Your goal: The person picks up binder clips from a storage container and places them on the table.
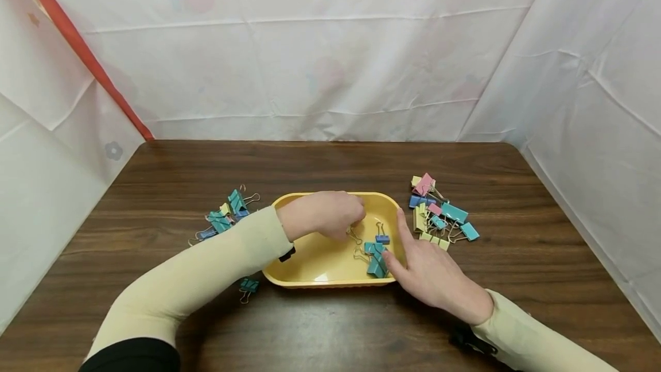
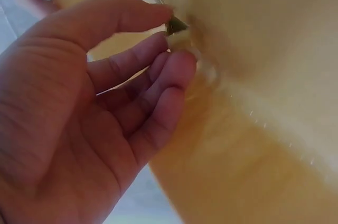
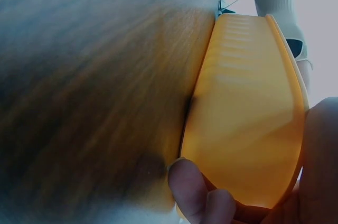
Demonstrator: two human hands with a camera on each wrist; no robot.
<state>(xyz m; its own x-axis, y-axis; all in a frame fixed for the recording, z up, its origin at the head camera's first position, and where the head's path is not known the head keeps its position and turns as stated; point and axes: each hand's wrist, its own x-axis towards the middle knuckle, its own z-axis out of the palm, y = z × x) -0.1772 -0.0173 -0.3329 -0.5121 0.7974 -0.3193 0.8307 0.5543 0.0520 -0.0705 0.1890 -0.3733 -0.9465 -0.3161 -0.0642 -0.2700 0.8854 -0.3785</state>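
A yellow plastic tray (image 1: pixel 310 283) sits on the table with several binder clips in its right part. My left hand (image 1: pixel 330 214) reaches inside it, pinching a small yellowish binder clip (image 2: pixel 177 26) between thumb and fingertips; its wire handles show below the hand in the head view. Teal binder clips (image 1: pixel 377 260) and a small blue binder clip (image 1: pixel 383 239) lie on the tray floor. My right hand (image 1: pixel 431 271) holds the tray's right end, thumb over the rim. In the right wrist view, its fingers (image 3: pixel 189 184) press the outer wall.
Right of the tray lies a pile of pink, yellow, blue and teal clips (image 1: pixel 454 212). Teal, blue and yellow clips (image 1: pixel 219 221) lie to the left, partly behind my left sleeve (image 1: pixel 206 271). One dark teal clip (image 1: pixel 249 285) lies near the tray's front left corner. White curtains (image 1: pixel 330 73) surround the table.
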